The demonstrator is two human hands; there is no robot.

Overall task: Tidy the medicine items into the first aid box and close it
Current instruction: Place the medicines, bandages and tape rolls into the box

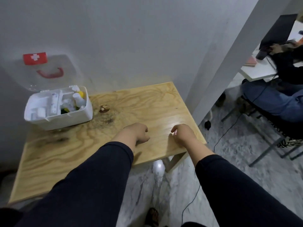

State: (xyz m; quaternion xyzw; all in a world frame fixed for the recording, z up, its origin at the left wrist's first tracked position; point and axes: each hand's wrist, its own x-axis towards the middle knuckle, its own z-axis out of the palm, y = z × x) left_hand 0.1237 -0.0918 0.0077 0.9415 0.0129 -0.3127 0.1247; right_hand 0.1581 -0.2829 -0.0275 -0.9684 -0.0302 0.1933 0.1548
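Hands (pixel 136 132) right of first aid box (pixel 59 107).

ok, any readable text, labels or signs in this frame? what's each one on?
White cross sign, no letters: on the red latch at the top of the first aid box's open clear lid.
Faint bluish print on a white packet inside the box: too blurred to read.
Bottles in the box: any labels are too small to read.
No readable words or numbers anywhere.
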